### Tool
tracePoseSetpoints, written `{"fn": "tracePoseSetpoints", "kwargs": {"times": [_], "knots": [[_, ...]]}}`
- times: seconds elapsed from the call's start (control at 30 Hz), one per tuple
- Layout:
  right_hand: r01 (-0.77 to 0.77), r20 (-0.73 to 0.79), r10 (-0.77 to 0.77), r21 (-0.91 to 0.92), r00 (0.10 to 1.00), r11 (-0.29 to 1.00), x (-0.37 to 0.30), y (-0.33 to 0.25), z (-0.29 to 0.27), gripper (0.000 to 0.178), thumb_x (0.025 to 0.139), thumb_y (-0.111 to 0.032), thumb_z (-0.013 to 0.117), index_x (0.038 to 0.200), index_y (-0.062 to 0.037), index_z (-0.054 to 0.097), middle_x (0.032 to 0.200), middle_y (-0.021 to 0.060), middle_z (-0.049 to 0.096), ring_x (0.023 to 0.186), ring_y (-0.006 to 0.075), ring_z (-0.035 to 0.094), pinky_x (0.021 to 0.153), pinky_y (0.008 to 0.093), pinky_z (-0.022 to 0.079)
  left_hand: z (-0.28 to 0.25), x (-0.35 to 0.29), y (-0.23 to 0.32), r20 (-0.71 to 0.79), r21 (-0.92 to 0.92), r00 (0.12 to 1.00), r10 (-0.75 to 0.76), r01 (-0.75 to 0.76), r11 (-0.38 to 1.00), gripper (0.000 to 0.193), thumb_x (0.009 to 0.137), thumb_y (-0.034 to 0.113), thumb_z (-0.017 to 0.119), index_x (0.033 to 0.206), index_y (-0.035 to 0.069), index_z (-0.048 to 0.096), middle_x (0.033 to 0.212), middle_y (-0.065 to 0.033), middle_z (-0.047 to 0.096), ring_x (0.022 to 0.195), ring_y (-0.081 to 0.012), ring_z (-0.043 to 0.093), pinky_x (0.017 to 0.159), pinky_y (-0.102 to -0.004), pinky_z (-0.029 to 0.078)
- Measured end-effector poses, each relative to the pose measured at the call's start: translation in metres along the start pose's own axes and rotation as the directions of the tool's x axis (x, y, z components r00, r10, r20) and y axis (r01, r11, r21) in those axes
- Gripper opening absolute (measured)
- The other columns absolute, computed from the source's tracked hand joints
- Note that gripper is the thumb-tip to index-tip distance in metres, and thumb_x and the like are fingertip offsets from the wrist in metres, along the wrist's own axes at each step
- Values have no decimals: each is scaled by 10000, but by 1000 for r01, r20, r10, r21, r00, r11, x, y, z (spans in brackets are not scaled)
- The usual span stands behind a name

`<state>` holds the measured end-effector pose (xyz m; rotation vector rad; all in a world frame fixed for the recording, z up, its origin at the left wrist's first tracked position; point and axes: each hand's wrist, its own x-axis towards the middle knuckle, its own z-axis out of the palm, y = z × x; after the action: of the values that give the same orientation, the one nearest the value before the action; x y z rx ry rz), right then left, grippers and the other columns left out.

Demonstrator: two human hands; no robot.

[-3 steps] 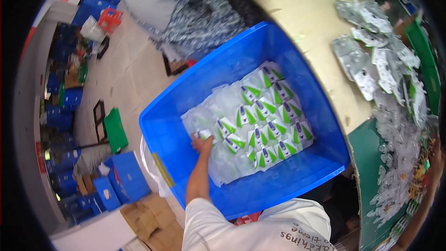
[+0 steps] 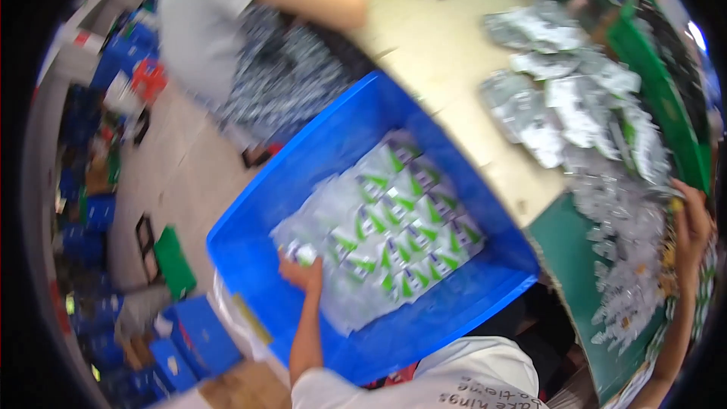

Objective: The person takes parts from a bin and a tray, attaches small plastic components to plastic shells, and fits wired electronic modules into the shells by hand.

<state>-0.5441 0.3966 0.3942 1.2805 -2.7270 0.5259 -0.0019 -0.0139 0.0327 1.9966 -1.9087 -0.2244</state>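
Observation:
My left hand (image 2: 304, 273) is down inside a large blue bin (image 2: 254, 216), at its left side. Its fingers are closed on a small white packet (image 2: 305, 253), blurred by motion. Beside it are clear plastic bags and rows of packs with green and white cards (image 2: 397, 235) lying in the bin. Far to the right, my right hand (image 2: 693, 223) is at the lower end of a heap of silvery plastic packs (image 2: 579, 102). Its fingertips touch or nearly touch the nearest pack; blur hides whether they grip it.
Many small clear plastic pieces (image 2: 625, 246) lie on the green-topped table (image 2: 564, 246) at right. Behind them stands a green crate (image 2: 659, 79). A seated person (image 2: 219, 38) is beyond the bin, next to the pale tabletop (image 2: 454, 98). Blue crates (image 2: 216, 341) stand on the floor at left.
The view has shifted, so the bin appears lower and farther left. My right hand has moved up and inward to the silvery packs. My left hand remains at the bin's left side.

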Motion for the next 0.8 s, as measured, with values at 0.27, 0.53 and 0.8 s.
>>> {"fn": "tracePoseSetpoints", "kwargs": {"times": [0.27, 0.53, 0.8], "knots": [[-20, 81, -13, 390, 997, 921, 1, -63, 28, 132, 795, -2, 650, 926, 10, 656, 847, 92, 653, 717, 151, 625, 640, 248, 479, -110, -108, 260, 460, -887, 689, 560, 374, 269, 1118, 605, 141, 799, 1479, 78, 105, 1339, -163, 358, 1181, -278, 447, 988, -390, 404], [-220, 141, 219, 894, 965, 391, -12, -102, 67, 126, 867, -36, 623, 985, 6, 639, 926, 62, 655, 794, 99, 615, 723, 239, 492, -137, -182, 401, 352, -97, -137, 926, 979, 182, 1216, 538, 257, 783, 1516, 163, 67, 1355, -180, 428, 1176, -350, 520, 1030, -450, 411], [-480, 453, 160, 840, 877, 254, -1, -92, 58, 160, 851, -78, 628, 987, 4, 654, 918, 85, 656, 826, 107, 607, 709, 267, 488, -126, -201, 417, 318, -124, -100, 943, 982, 145, 1256, 496, 323, 781, 1511, 131, 67, 1383, -178, 395, 1157, -364, 537, 1022, -452, 427]]}}
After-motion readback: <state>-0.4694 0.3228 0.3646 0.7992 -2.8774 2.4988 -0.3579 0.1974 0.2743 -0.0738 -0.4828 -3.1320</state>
